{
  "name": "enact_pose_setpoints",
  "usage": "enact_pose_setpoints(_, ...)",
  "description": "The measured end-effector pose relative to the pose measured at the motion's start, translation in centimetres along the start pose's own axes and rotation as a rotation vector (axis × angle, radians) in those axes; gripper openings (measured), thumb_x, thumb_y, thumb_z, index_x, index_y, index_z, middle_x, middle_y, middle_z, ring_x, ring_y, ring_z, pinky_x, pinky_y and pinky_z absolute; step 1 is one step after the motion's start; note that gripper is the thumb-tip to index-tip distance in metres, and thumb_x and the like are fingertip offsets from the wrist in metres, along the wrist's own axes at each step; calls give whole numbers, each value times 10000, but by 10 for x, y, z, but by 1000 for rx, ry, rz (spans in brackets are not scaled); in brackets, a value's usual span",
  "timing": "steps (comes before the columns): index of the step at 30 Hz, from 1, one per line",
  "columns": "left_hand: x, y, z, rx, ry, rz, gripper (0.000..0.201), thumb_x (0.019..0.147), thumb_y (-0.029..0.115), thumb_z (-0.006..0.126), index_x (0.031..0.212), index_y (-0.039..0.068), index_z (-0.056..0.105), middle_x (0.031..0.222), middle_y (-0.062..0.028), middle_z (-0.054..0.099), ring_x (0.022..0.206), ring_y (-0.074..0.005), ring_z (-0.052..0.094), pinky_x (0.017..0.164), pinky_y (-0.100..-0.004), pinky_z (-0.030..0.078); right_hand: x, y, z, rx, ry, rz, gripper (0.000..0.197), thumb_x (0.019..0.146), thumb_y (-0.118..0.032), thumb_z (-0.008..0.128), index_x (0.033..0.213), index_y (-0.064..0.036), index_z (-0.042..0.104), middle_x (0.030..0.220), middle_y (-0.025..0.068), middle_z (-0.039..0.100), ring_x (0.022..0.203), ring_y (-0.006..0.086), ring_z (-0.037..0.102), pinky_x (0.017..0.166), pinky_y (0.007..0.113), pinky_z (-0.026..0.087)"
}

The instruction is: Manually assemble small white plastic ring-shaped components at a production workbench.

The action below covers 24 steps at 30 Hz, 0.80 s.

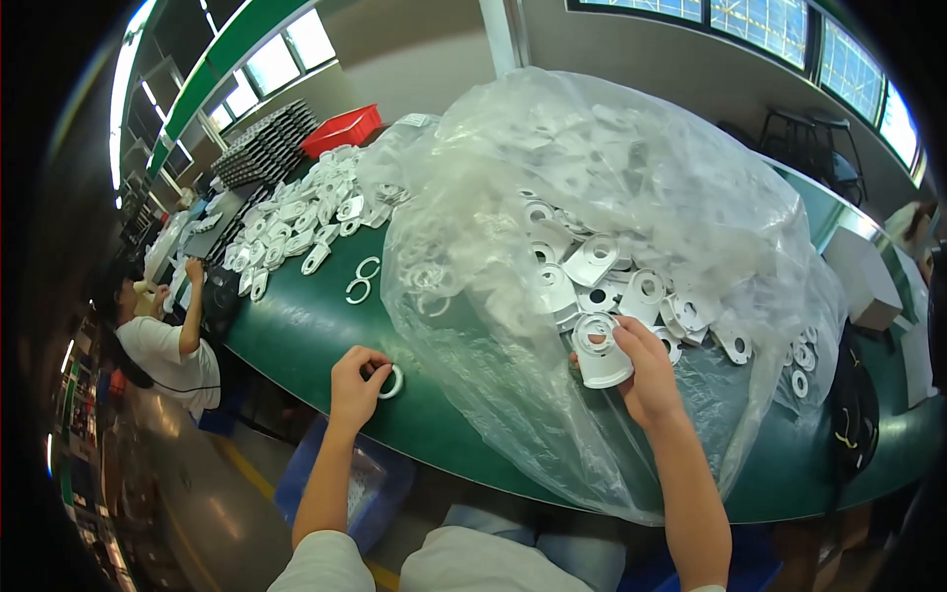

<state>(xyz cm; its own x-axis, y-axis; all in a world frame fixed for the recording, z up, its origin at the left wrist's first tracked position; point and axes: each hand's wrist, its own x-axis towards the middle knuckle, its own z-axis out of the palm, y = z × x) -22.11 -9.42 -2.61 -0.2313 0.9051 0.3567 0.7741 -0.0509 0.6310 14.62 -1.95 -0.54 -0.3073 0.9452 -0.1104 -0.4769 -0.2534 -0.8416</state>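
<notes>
Hands well apart: in the left hand [353,390], low over the near side, a white ring [393,384] clasped between thumb and curled fingers, partly hidden by them, with no telling whether lifted or resting; in the right hand [653,377], gripped by the side, a white housing [605,370] with a round opening toward the upper end, held tilted just in front of similar parts. Beneath everything, long and bent by the lens, a green surface [321,321]. Across the middle and right of it, a huge, crumpled, translucent plastic bag [464,148], spread toward the near edge around a heap of white housings [595,259]. Off to the left, beside the surface, another person [163,350] in a white top, arms raised. Toward the far left, a loose pile of white parts [296,217]; behind that, a tall stack of dark trays [261,148]. Below the near edge, close to the left forearm, a blue bin [397,493]. Next to the trays, a smaller red bin [340,130]. Smallest of all, between pile and bag, two open white rings [359,291], just beside each other on bare green.
</notes>
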Motion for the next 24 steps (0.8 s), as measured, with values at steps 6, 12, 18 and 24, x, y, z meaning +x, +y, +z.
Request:
enact_pose_setpoints(6,14,58,-10,-162,-214,2,86,721,-26,670,803,-15,649,756,-49,609,651,-103,549,592,-230,434,0,-1,1,-12,15,14,273,929,-133,435,1137,38,482,1033,158,617,886,293,656,794,363,533)
enact_pose_setpoints(12,49,155,50,-736,-362,40,158,773,16,692,929,-7,679,806,-26,616,720,-92,582,624,-213,467,-2,0,-2,-1,33,29,296,935,-160,420,1146,35,488,1074,160,611,921,293,649,815,364,530)
enact_pose_setpoints(18,58,174,110,-796,-382,23,137,780,-1,691,914,-30,691,838,-51,656,687,-77,572,602,-212,458,2,3,1,73,13,12,352,903,-122,397,1194,62,471,1101,170,602,969,285,630,864,376,505)
enact_pose_setpoints(24,47,169,130,-833,-234,78,138,759,18,708,892,-16,698,813,-58,649,672,-87,600,587,-210,464,-1,2,5,39,5,-10,355,906,-124,388,1199,59,466,1119,172,590,995,281,620,871,372,500)
